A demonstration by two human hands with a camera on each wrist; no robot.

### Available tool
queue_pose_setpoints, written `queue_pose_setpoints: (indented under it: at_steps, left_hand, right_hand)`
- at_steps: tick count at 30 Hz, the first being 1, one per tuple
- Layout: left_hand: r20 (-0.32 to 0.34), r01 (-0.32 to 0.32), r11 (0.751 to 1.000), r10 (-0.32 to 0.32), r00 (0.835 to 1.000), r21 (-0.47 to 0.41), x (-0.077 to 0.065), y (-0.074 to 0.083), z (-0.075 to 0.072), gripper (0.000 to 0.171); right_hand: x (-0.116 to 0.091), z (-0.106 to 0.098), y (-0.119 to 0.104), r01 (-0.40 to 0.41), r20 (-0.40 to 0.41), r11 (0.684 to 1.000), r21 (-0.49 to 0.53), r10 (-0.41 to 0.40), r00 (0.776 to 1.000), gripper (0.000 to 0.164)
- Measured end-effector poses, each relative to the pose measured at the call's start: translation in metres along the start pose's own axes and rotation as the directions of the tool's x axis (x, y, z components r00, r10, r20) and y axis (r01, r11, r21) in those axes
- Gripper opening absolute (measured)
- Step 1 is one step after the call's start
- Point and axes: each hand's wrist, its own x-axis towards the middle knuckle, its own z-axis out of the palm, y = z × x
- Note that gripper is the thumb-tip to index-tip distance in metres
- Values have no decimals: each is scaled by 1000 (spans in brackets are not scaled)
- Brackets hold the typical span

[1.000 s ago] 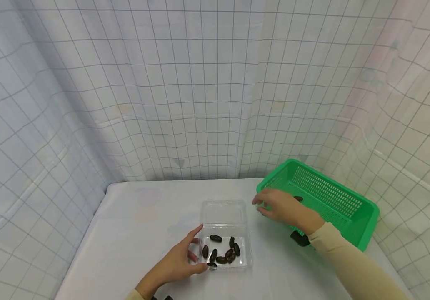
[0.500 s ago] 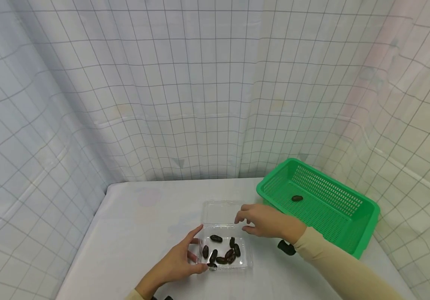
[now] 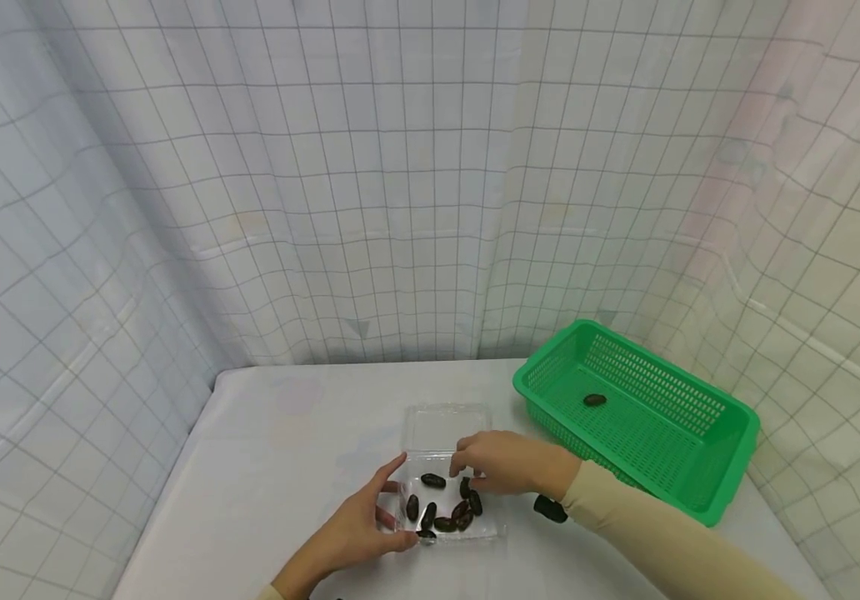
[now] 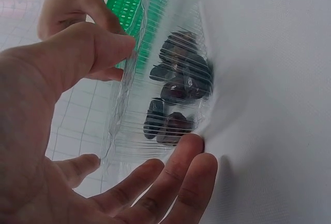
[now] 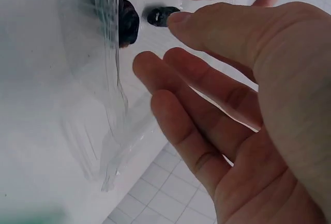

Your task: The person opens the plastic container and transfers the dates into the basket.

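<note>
A clear plastic clamshell box (image 3: 492,529) stands on the white table with its lid (image 3: 447,425) folded back. Several dark brown dates (image 3: 445,524) lie inside, seen through its ribbed side in the left wrist view. My left hand (image 3: 361,525) steadies the box's left side, thumb at the near corner and fingers spread along the wall. Over the box's far right part, my right hand (image 3: 508,461) reaches in with loosely bent fingers and nothing visible between them. In the right wrist view its thumb tip overlaps one date (image 5: 158,16).
A green plastic basket (image 3: 733,417) sits at the back right of the table, holding a single date (image 3: 594,400). White grid-patterned curtains (image 3: 392,208) enclose the back and both sides. A small dark device (image 3: 550,509) shows under my right wrist.
My right hand has come from the basket's left edge, leftward and nearer, to over the clear box. The left hand has stayed on the box, and the date in the basket has not moved.
</note>
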Motion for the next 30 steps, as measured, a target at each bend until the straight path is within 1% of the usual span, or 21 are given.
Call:
queue_pose_setpoints:
  at_steps: [5, 8, 11, 17, 20, 24, 30]
  left_hand:
    - [-7, -7, 1000, 7, 1000, 0, -1, 0, 2, 121]
    - [-10, 0, 1000, 0, 1000, -8, -2, 1, 3, 120]
    - [-13, 10, 1000, -10, 1000, -16, -3, 2, 3, 120]
    - [-14, 13, 1000, -13, 1000, -19, -4, 3, 3, 120]
    - [-8, 18, 1000, -19, 1000, -16, -4, 3, 2, 120]
    - [-4, 17, 1000, -17, 1000, -20, -5, 4, 2, 120]
    - [-3, 16, 999, -16, 1000, -33, -5, 4, 1, 119]
  right_hand:
    - [6, 9, -6, -68, 85, 995, -67, 74, 994, 29]
    - [10, 13, -7, -77, 116, 993, -88, 87, 989, 28]
    - [15, 16, -8, -62, 117, 997, -56, 68, 991, 26]
    - [25, 20, -7, 9, 109, 1000, -2, -9, 994, 23]
    - [30, 22, -8, 33, 113, 999, 27, -35, 993, 22]
    - [34, 23, -9, 37, 118, 997, 63, -44, 992, 19]
    - [37, 27, -10, 24, 121, 996, 83, -34, 992, 14]
